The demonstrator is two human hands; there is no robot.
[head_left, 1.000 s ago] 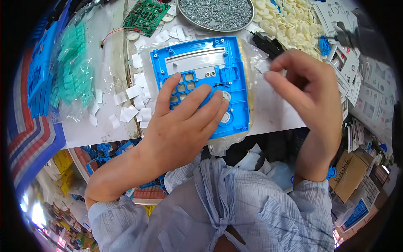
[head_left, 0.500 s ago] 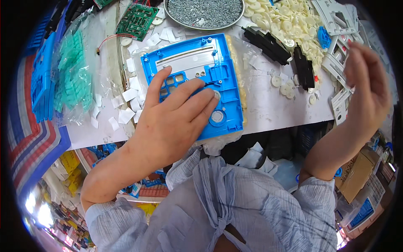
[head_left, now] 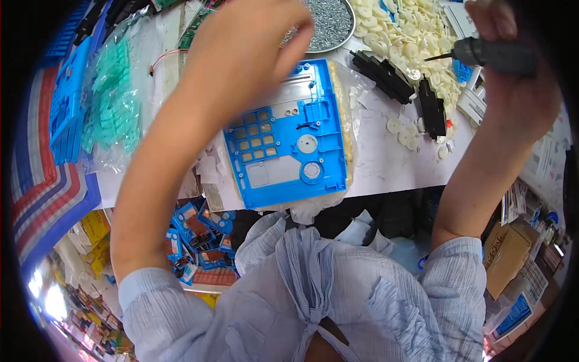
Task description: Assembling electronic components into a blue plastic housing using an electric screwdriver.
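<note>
A blue plastic housing panel (head_left: 283, 192) lies inside up on the table, with a grid of square openings and a pale plate. In its right half sits a white disc (head_left: 307, 143). My left hand (head_left: 247, 48) is above the panel's far left corner, reaching over the round metal tray of small screws (head_left: 330, 24). Its fingers are blurred and partly hidden, so whether they hold anything does not show. Up at the right, my right hand (head_left: 525, 99) grips a dark grey screwdriver (head_left: 503, 57), its thin bit pointing left.
Cream plastic discs (head_left: 398, 30) form a pile at the back. Two black plastic parts (head_left: 432, 107) lie right of the panel. At the left are bagged green pieces (head_left: 111, 102) and stacked blue panels (head_left: 67, 105). Wired circuit boards (head_left: 194, 24) are partly behind my left arm.
My left hand has left the panel and moved up to the screw tray. My right hand, raised and without a visible tool before, now holds the screwdriver. The panel has shifted slightly.
</note>
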